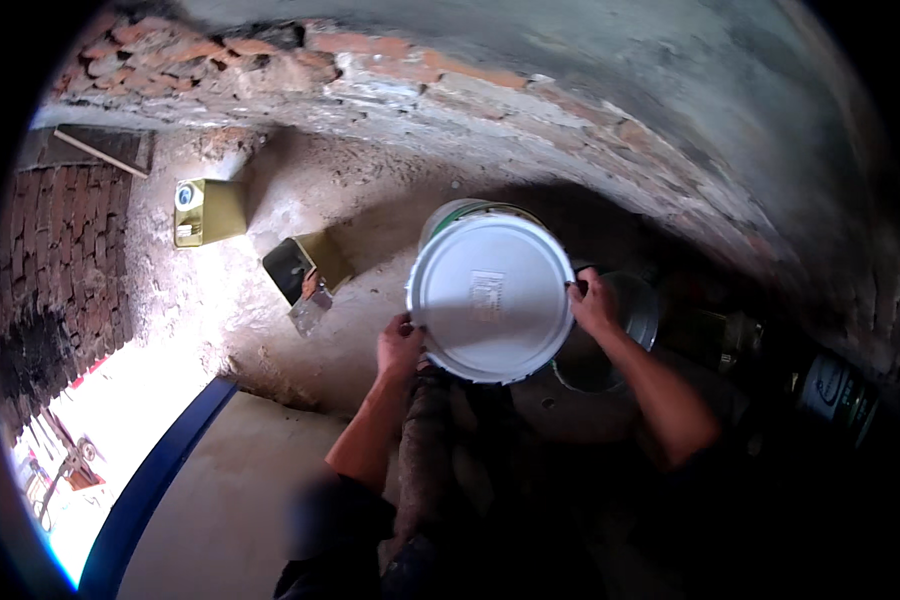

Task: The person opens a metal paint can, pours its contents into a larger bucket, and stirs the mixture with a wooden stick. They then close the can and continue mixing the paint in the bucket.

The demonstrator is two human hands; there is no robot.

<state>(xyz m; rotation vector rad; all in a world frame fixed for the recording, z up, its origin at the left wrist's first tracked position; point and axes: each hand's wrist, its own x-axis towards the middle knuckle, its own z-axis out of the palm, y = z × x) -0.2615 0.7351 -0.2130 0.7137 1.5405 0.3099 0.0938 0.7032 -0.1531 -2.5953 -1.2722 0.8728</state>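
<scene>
A round white bucket lid [492, 296] with a raised rim is gripped at both sides, facing me. My left hand [400, 345] is closed on its left edge, and my right hand [594, 302] on its right edge. Behind the lid stands a bucket [470, 208] with a green band, mostly hidden; whether the lid touches it I cannot tell. Another bucket [638, 310], whitish at the rim, sits under and beside my right forearm, in shadow.
An upright yellow tin [222, 212] and an open cut tin [322, 268] stand on the dirt floor at left. In the dark at right are a tin [715, 338] and a labelled can [832, 388]. A rough brick wall [420, 65] curves across the back; a blue-edged panel [165, 475] is near left.
</scene>
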